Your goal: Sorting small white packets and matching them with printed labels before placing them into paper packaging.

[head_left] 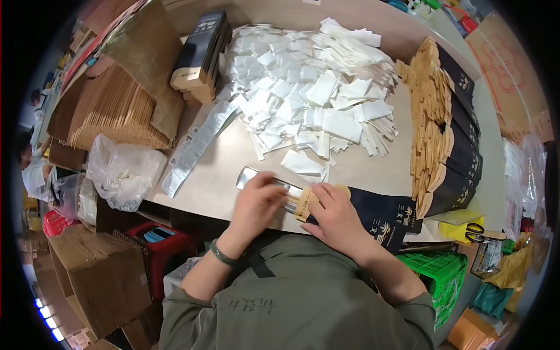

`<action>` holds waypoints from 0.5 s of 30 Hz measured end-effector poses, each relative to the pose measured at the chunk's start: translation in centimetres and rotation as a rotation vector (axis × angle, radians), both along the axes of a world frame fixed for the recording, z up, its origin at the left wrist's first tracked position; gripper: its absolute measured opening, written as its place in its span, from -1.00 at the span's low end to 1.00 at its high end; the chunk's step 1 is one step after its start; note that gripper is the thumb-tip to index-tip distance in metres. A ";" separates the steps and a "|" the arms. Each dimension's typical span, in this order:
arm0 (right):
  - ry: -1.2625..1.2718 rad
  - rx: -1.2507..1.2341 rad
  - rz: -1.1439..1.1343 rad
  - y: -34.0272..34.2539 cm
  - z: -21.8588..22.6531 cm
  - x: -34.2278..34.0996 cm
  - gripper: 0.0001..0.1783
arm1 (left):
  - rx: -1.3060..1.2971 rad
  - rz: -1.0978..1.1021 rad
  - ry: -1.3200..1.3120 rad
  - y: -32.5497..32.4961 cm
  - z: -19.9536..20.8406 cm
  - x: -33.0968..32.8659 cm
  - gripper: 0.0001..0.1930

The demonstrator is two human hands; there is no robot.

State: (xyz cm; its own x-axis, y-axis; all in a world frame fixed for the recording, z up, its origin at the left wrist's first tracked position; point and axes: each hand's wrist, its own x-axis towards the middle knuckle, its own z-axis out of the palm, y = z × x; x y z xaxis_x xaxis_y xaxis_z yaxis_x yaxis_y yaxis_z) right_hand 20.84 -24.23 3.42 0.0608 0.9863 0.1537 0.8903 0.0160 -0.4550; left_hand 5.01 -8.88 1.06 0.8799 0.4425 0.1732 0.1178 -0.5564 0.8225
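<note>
Right hand (pixel 332 211) gripping a sleeve (pixel 303 205); left hand (pixel 259 199) over a silvery packet (pixel 247 174), its hold blurred, uncertain; white packets (pixel 342 126) beyond the grip.

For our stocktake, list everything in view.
Table: one, beige, centre
Packets: many, white, centre
Paper sleeves: many, dark, right and rear left
Held sleeve: one, tan-ended, centre
Shiny strip: one, silver, centre
Printed strip: one, grey, left
Cardboard sheets: many, brown, left
Plastic bags: several, clear, sides
Cartons: several, brown, sides
Stool: one, red, lower left
Crate: one, green, lower right
Scissors: one, black, right
Shirt: one, olive, bottom
Left hand: one, bare, centre
Right hand: one, bare, centre
</note>
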 end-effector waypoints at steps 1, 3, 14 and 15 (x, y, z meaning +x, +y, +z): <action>-0.033 -0.039 -0.035 -0.3 0.3 0.1 -0.52 | -0.017 0.228 0.052 0.1 -0.2 -0.3 -0.84; -0.024 -0.031 -0.040 -0.2 -0.1 0.0 -0.50 | -0.206 0.408 0.170 0.7 -0.4 -0.3 -0.81; 0.023 0.087 0.185 -0.6 3.2 0.6 -0.59 | 0.676 -0.112 0.218 0.5 2.8 -0.4 -0.38; -0.135 0.050 0.194 -0.2 4.2 1.1 -0.82 | 0.638 -0.111 0.218 1.0 2.1 -0.5 -0.56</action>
